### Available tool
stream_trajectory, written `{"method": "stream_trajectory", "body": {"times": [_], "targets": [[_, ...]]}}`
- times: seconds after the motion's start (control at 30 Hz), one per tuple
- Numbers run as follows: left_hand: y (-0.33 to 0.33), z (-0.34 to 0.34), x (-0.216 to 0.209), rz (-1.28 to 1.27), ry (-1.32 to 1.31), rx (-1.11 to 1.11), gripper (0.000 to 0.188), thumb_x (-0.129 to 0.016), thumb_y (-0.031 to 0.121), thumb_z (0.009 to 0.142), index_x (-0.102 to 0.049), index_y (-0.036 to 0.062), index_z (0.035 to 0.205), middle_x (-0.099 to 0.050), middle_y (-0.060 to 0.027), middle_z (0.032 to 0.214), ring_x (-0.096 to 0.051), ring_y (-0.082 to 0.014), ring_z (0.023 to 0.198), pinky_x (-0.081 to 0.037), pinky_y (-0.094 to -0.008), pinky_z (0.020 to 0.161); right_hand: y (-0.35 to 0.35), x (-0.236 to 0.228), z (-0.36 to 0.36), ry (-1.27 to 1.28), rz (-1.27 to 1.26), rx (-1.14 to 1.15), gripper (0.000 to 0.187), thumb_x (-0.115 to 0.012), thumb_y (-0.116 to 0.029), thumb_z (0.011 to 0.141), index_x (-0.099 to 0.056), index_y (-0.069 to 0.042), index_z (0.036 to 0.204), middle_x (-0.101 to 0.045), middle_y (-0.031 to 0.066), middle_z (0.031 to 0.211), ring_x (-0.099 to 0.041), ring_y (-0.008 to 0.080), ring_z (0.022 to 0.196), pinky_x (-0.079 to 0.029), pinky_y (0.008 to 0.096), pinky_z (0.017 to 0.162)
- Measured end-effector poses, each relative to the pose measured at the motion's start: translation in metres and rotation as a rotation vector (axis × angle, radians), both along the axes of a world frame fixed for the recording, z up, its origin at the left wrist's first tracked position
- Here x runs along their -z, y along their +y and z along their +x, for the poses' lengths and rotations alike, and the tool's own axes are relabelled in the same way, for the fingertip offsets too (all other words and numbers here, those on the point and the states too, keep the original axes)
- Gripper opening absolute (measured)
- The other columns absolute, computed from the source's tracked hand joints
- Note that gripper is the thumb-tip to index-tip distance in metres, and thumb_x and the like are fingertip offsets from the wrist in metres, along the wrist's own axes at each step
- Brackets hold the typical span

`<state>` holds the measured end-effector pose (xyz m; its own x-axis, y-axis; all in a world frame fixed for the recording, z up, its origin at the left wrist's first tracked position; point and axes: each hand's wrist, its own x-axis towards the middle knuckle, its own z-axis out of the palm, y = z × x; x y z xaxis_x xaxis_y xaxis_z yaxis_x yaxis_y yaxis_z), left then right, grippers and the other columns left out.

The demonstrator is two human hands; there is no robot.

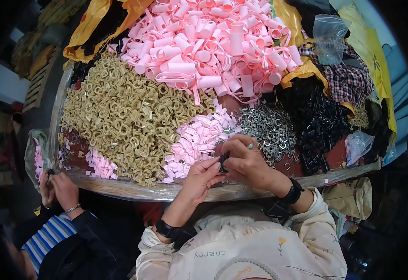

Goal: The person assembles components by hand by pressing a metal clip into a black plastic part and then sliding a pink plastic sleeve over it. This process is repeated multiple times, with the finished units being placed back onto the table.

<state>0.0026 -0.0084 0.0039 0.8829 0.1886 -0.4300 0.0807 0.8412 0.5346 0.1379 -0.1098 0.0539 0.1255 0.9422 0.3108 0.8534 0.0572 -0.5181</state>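
Between my two hands, just over the table's front edge, is a small black plastic piece (pixel 223 163). My left hand (pixel 201 176) pinches it from the left with thumb and fingers. From the right, my right hand (pixel 247 163) grips the same piece, its fingers bent around the upper part and partly hiding it. Just beyond my hands lies a heap of small pale pink plastic pieces (pixel 197 137). Silvery metal U-shaped bits (pixel 269 128) are piled beyond my right hand, with glossy black plastic parts (pixel 316 126) to their right.
Beige ring-shaped parts (pixel 124 116) form a large heap at left. Pink rolled tubes and straps (pixel 213 42) cover the far side. A clear plastic bag (pixel 358 145) lies at right, near checked cloth (pixel 348 81). A co-worker's hands (pixel 63 190) hold something dark at the left corner.
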Motion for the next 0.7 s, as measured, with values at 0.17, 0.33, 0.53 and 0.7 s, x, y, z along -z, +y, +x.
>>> {"method": "stream_trajectory", "body": {"times": [0.17, 0.33, 0.53, 0.7], "targets": [[-0.005, 0.000, -0.005, 0.064, 0.056, 0.017, 0.024, -0.049, 0.009, 0.083, -0.050, -0.0034, 0.104, -0.057, -0.0095, 0.094, -0.058, -0.0159, 0.081, -0.050, -0.0263, 0.072, 0.003, 0.003, 0.000, 0.022, -0.049, -0.019, 0.010, -0.061, -0.008, 0.054, -0.052, -0.007, 0.060, -0.047, 0.0038, 0.087, -0.044, 0.0230, 0.091, -0.029, 0.0360, 0.075], [-0.005, 0.000, -0.005, 0.065, 0.062, 0.041, 0.026, -0.049, 0.009, 0.082, -0.049, -0.0035, 0.105, -0.057, -0.0093, 0.095, -0.057, -0.0154, 0.084, -0.049, -0.0270, 0.075, 0.005, 0.003, -0.004, -0.021, -0.105, 0.029, 0.010, -0.060, -0.008, 0.055, -0.051, -0.007, 0.058, -0.048, 0.0025, 0.088, -0.043, 0.0226, 0.093, -0.029, 0.0365, 0.075], [-0.001, 0.000, 0.004, -0.003, 0.044, 0.079, 0.026, -0.049, 0.009, 0.082, -0.049, -0.0026, 0.106, -0.056, -0.0091, 0.096, -0.057, -0.0157, 0.085, -0.049, -0.0272, 0.074, 0.006, 0.012, -0.006, -0.064, -0.083, 0.089, 0.005, -0.058, -0.009, 0.055, -0.054, -0.006, 0.057, -0.048, 0.0024, 0.085, -0.043, 0.0217, 0.092, -0.028, 0.0357, 0.073], [0.003, 0.002, 0.002, -0.008, 0.022, 0.084, 0.026, -0.049, 0.008, 0.083, -0.048, -0.0020, 0.107, -0.056, -0.0080, 0.096, -0.057, -0.0155, 0.083, -0.048, -0.0259, 0.075, 0.007, 0.014, 0.001, 0.017, -0.077, 0.050, 0.006, -0.059, -0.010, 0.055, -0.053, -0.007, 0.056, -0.048, 0.0020, 0.085, -0.043, 0.0223, 0.093, -0.029, 0.0359, 0.074]]}}
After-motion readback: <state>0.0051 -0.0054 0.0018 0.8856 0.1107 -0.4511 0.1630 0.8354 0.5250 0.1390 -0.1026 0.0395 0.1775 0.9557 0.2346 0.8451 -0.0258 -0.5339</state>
